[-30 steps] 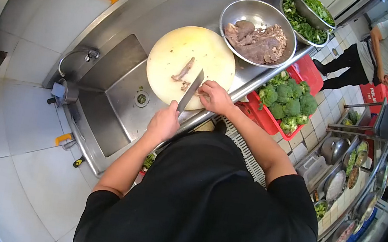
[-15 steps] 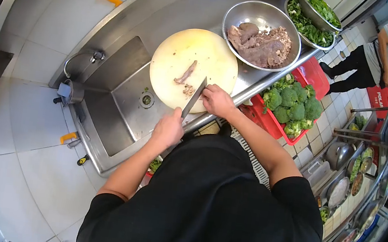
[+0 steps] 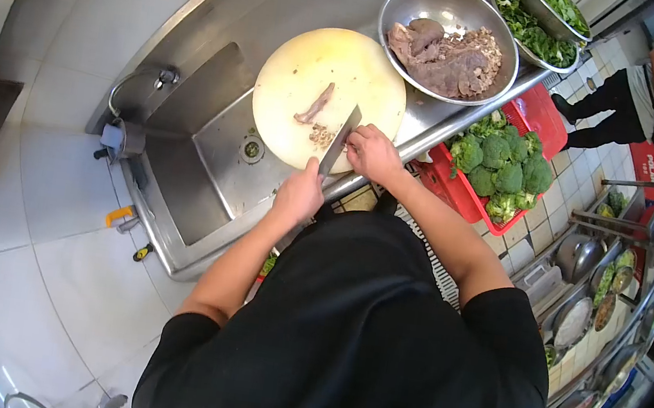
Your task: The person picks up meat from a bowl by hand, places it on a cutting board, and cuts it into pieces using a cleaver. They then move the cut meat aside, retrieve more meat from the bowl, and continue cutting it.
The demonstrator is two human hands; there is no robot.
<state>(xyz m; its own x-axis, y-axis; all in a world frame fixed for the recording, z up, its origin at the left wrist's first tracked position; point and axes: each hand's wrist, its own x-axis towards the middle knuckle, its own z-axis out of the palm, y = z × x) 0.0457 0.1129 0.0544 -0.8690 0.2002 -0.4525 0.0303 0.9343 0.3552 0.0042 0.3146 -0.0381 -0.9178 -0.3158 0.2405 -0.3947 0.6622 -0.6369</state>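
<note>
My left hand (image 3: 300,193) is closed round the handle of a knife (image 3: 338,146), whose blade lies across the near right part of a round cutting board (image 3: 300,60). Right beside the blade, my right hand (image 3: 373,152) has its fingers curled down on a piece of meat, mostly hidden beneath them. Small chopped bits of meat (image 3: 321,135) lie on the board left of the blade. Farther in is a longer strip of meat (image 3: 317,105). Behind the board to the right, a steel bowl (image 3: 506,44) holds large brown meat chunks (image 3: 445,63) and chopped meat.
The board rests over a steel sink (image 3: 177,153) with a tap (image 3: 138,83) at left. Below the counter's right edge sits a red crate (image 3: 452,192) of broccoli (image 3: 506,163). Bowls of leafy greens (image 3: 548,42) stand at the back right. Another person (image 3: 631,91) is at far right.
The knife and both hands have shifted slightly along the board. More chopped bits lie left of the blade. The whole view has moved a little; the other person's arm has changed position.
</note>
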